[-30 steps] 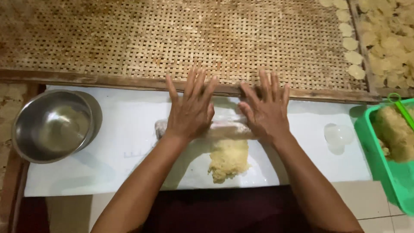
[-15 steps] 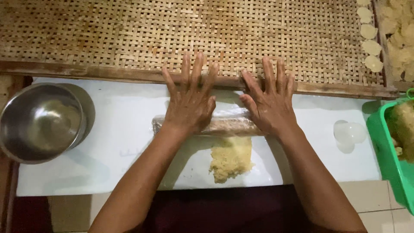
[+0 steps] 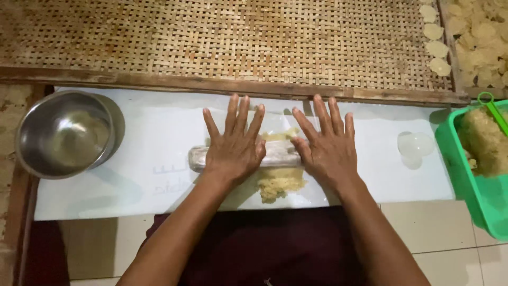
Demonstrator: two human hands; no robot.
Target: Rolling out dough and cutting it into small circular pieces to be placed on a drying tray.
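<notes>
Head view: left hand [image 3: 235, 145] and right hand [image 3: 328, 145] lie flat, palms down, fingers spread apart, pressing on a pale cylindrical rolling pin [image 3: 278, 154]. Pin's long axis runs left-right across the white board [image 3: 132, 185], mid-board, parallel to the mat edge. Under it, a yellowish crumbly dough patch [image 3: 278, 185], sticking out toward the person. Round steel bowl [image 3: 63, 132] at left, yellowish residue inside. Green plastic tub [image 3: 465, 180] at right holds more crumbly dough. Clear plastic piece [image 3: 415, 144] lies between. Woven bamboo mat [image 3: 238, 37] behind, pale flattened discs [image 3: 436, 47] at its right end.
</notes>
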